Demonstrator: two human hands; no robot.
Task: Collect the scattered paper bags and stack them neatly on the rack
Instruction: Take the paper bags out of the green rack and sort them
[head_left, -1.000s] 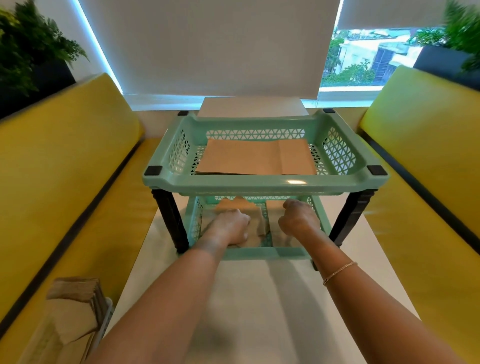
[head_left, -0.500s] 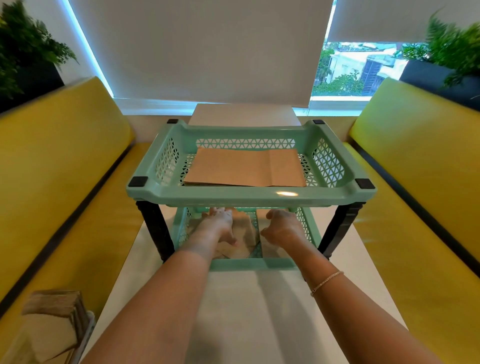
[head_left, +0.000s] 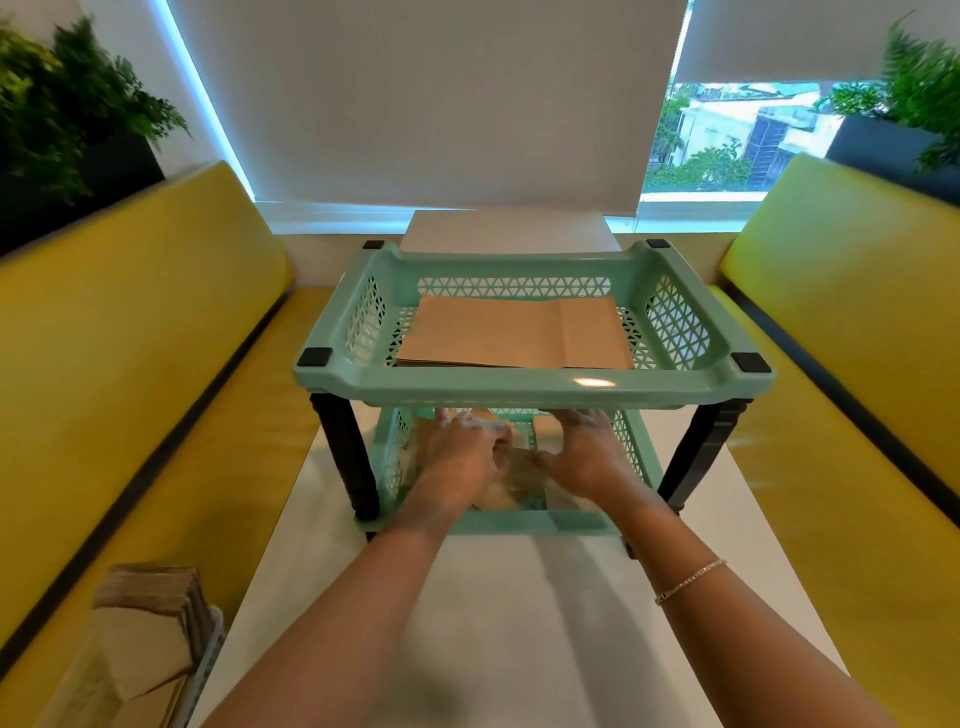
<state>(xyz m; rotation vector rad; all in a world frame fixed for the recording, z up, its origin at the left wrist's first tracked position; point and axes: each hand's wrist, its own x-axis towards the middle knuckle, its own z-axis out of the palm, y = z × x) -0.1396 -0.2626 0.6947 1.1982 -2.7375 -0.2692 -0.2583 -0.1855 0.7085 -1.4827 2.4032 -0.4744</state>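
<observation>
A mint green two-tier rack (head_left: 519, 389) with black legs stands on the white table. A flat pile of brown paper bags (head_left: 493, 338) lies in its top tier. More brown paper bags (head_left: 514, 480) lie in the lower tier (head_left: 519, 522), mostly hidden by my hands and blurred. My left hand (head_left: 462, 457) and my right hand (head_left: 587, 457) both reach into the lower tier, fingers stretched forward and resting on those bags. The fingertips sit just under the top tier's front rim.
A further bundle of brown paper bags (head_left: 145, 623) stands upright in a holder at the lower left, beside the white table (head_left: 493, 649). Yellow benches run along the left (head_left: 130, 338) and right (head_left: 857, 338). Plants stand in both far corners by the window.
Both hands have pushed deeper into the lower tier, and their fingers have gone from curled to stretched out over the bags. The view has tilted slightly upward.
</observation>
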